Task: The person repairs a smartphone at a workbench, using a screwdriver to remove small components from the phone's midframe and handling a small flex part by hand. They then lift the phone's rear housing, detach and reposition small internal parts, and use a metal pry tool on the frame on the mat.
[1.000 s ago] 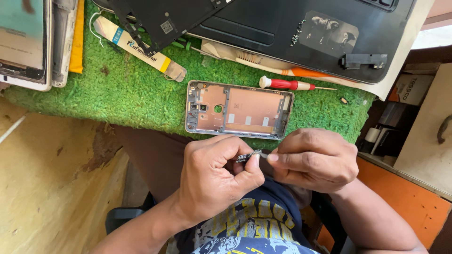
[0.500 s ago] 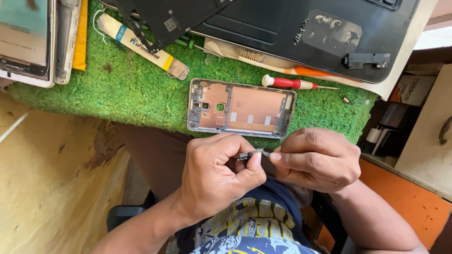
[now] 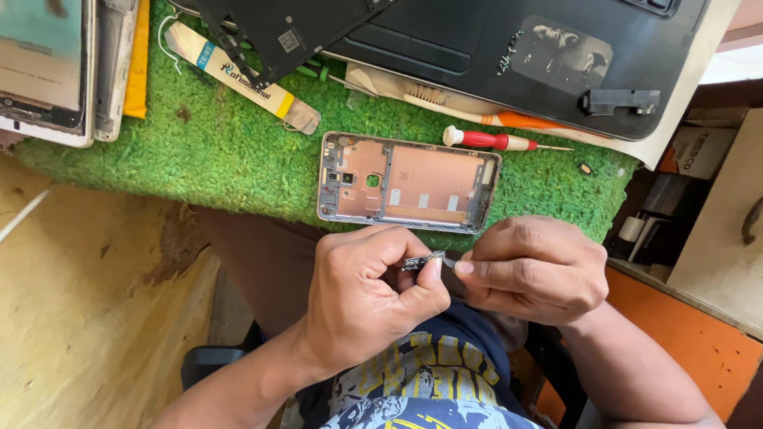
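1. my left hand (image 3: 366, 298) is curled shut, thumb and forefinger pinching a small dark circuit-board strip with tiny metal parts (image 3: 420, 261) at its near end.
2. my right hand (image 3: 536, 270) is closed too, fingertips pressed on a thin metal tool whose tip meets the strip's far end; how much of it i grip, i cannot tell.
3. the strip lies crosswise between both hands, long axis left to right, over my lap; the left hand has the firmer hold.
4. just beyond my knuckles, on the green fuzzy mat (image 3: 222, 159), rests the pink-copper metal phone frame (image 3: 407, 183), long side towards me.
5. past it lie a red-handled screwdriver (image 3: 493, 141) and a black laptop (image 3: 509, 48).
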Motion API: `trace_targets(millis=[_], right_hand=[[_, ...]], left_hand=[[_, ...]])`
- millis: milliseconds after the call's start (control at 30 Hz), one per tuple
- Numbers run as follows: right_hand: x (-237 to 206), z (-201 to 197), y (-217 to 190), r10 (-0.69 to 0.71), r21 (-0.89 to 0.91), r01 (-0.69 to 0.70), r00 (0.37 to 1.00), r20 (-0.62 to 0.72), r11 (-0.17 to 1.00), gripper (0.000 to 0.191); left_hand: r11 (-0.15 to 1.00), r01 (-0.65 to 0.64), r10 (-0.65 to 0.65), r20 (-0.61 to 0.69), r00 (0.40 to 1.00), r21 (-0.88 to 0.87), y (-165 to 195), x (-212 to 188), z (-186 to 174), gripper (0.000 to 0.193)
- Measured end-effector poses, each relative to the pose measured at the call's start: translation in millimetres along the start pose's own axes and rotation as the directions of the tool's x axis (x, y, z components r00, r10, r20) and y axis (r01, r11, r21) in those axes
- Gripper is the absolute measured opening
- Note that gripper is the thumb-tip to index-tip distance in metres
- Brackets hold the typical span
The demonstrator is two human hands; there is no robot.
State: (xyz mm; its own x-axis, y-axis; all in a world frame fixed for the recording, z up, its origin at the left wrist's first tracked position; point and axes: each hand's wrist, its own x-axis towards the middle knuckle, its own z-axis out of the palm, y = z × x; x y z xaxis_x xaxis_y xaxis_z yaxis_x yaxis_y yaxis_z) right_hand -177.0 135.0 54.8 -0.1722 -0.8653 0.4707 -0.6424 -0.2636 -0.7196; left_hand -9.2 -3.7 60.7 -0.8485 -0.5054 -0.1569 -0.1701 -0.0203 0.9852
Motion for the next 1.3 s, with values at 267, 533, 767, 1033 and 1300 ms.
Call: trace_targets(millis=[267, 533, 767, 1033, 1300], right_hand=[[-0.2, 0.7, 0.8, 0.002, 0.036, -0.002, 1.000, -0.005, 0.999, 0.018], [-0.7, -0.5, -1.0, 0.023, 0.001, -0.023, 1.000, -0.002, 1.000, 0.019], [-2.9, -1.2, -0.7, 0.041, -0.015, -0.041, 0.999, -0.006, 0.999, 0.020], [-16.2, -4.8, 6.3, 0.139, 0.130, -0.123, 0.983, -0.122, 0.984, 0.018], [-28.3, 1.8, 7.1, 0.398, 0.366, -0.265, 0.843, -0.361, 0.892, 0.015]], left_hand=[[1.000, -0.012, 0.012, 0.001, 1.000, -0.008, -0.5, 0.1, -0.2, 0.014], [1.000, -0.003, 0.003, 0.003, 1.000, -0.007, 0.4, -0.1, -0.1, 0.013], [1.000, -0.001, 0.001, 0.002, 1.000, -0.011, 0.1, 0.5, 0.0, 0.014], [0.992, 0.072, -0.071, 0.009, 0.997, -0.107, 0.1, -1.3, 1.6, 0.017], [0.982, 0.096, -0.094, 0.018, 0.995, -0.164, 4.6, -5.1, 1.4, 0.023]])
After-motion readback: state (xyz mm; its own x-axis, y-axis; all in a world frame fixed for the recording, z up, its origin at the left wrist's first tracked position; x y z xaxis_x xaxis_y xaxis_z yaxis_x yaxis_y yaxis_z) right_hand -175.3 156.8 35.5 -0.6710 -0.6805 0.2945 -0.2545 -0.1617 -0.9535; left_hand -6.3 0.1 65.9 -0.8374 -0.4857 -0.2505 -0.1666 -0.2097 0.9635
